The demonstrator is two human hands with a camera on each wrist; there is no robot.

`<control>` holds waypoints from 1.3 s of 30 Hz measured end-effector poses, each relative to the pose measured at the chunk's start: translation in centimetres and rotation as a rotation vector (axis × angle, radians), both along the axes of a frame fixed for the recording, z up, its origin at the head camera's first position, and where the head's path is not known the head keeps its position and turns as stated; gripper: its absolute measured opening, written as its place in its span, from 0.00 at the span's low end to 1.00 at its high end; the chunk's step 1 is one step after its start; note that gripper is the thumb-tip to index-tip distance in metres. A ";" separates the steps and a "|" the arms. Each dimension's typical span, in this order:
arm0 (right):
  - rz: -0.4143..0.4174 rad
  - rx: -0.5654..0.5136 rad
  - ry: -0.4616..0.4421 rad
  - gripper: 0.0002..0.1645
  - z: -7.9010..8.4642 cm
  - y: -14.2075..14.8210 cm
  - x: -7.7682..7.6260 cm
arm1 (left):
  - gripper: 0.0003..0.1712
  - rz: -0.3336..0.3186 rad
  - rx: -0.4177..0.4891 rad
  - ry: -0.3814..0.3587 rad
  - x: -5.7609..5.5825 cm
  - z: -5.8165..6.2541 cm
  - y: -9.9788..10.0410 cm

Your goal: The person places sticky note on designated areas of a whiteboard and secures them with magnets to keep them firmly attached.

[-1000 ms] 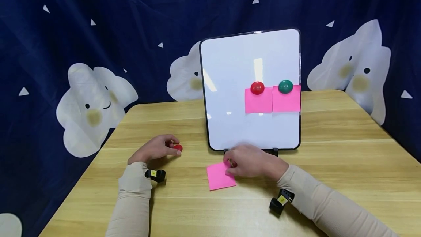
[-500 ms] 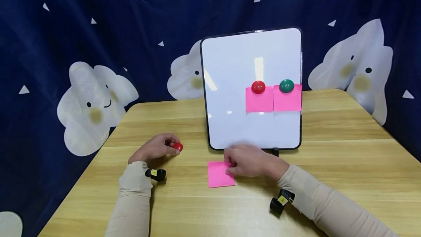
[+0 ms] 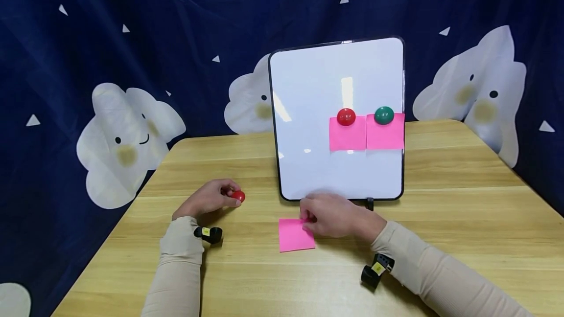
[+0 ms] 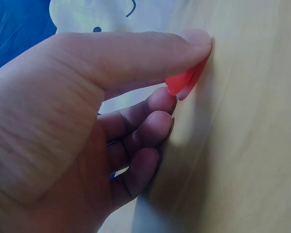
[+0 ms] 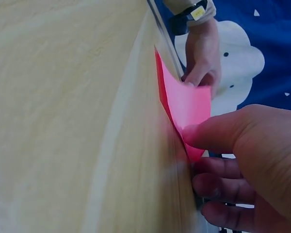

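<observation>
My left hand (image 3: 208, 198) pinches a round red magnet (image 3: 238, 196) between thumb and fingers, low at the tabletop. In the left wrist view the magnet (image 4: 180, 83) peeks out under the thumb, its edge at the wood. Over to the right, my right hand (image 3: 336, 215) pinches a pink sticky note (image 3: 292, 237) by its right side, in front of the whiteboard (image 3: 308, 87). The right wrist view shows this note (image 5: 190, 103) slightly bowed, thumb on its face and the other fingers curled behind.
On the upright whiteboard a red magnet (image 3: 346, 116) and a green magnet (image 3: 384, 115) hold two pink notes side by side, toward its right edge. A black stand foot (image 3: 370, 203) shows below it. Behind the wooden table (image 3: 246, 278) hangs a blue cloud-patterned curtain (image 3: 176, 13).
The pink note has turned slightly and now lies straighter in the right hand. Both hands keep nearly the same places; the red magnet has tipped up a little in the left fingers.
</observation>
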State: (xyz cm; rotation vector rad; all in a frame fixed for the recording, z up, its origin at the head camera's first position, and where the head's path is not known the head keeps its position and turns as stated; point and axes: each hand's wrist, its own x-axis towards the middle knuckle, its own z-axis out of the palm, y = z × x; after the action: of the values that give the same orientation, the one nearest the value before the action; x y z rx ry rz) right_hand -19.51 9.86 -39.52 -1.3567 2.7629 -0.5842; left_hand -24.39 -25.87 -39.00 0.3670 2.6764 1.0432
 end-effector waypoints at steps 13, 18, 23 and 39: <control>0.006 -0.035 0.010 0.09 0.2 0.1 -0.3 | 0.19 0.008 0.000 -0.005 0.0 -0.1 -0.2; 0.003 -0.062 0.002 0.09 0.2 0.2 -0.4 | 0.18 0.013 -0.002 -0.011 0.0 -0.1 -0.1; 0.003 -0.102 -0.013 0.07 0.3 0.3 -0.6 | 0.17 0.016 -0.009 0.002 -0.1 -0.2 -0.1; -0.011 -0.157 0.016 0.06 0.1 0.4 -0.9 | 0.22 0.021 0.039 0.004 0.0 -0.3 -0.5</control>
State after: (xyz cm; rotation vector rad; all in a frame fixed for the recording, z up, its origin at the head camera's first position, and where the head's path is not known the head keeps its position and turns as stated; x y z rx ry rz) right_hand -20.41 10.25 -39.46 -1.3802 2.7907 -0.8106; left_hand -24.41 -26.37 -39.28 0.3496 2.6727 1.1028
